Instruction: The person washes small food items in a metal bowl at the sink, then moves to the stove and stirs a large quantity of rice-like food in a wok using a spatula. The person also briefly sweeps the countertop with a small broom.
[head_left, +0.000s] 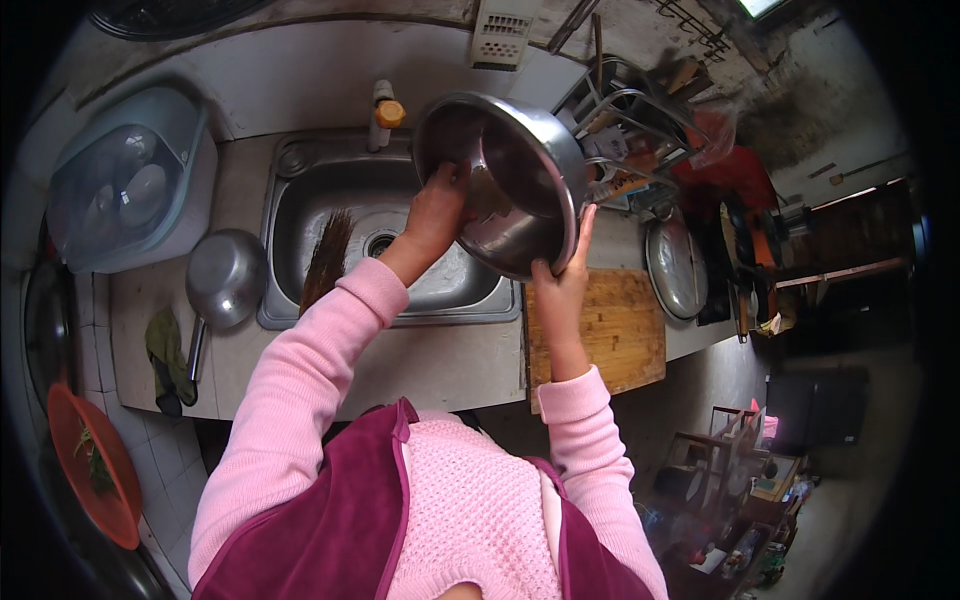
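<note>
A deep stainless steel basin (517, 161) is held tilted above the right part of the sink (405, 195), its mouth facing left and towards me. My right hand (566, 277) grips its lower right rim, thumb at the inside edge and fingers along the outer wall. My left hand (439, 206) reaches into the mouth with curled fingers; whether it pinches something there is hidden. Below the left wrist, a brown bristle scrubbing brush (328, 255) leans in the sink, partly covered by my sleeve. A faucet (381, 124) with an orange-yellow piece stands behind the sink.
Left of the sink are a lidded plastic box (135, 180), an upturned metal saucepan (225, 277) and a green cloth (169, 352). An orange bowl (94, 465) with greens sits lower left. On the right are a wooden cutting board (607, 322), a metal lid (675, 266) and a cluttered rack (630, 142).
</note>
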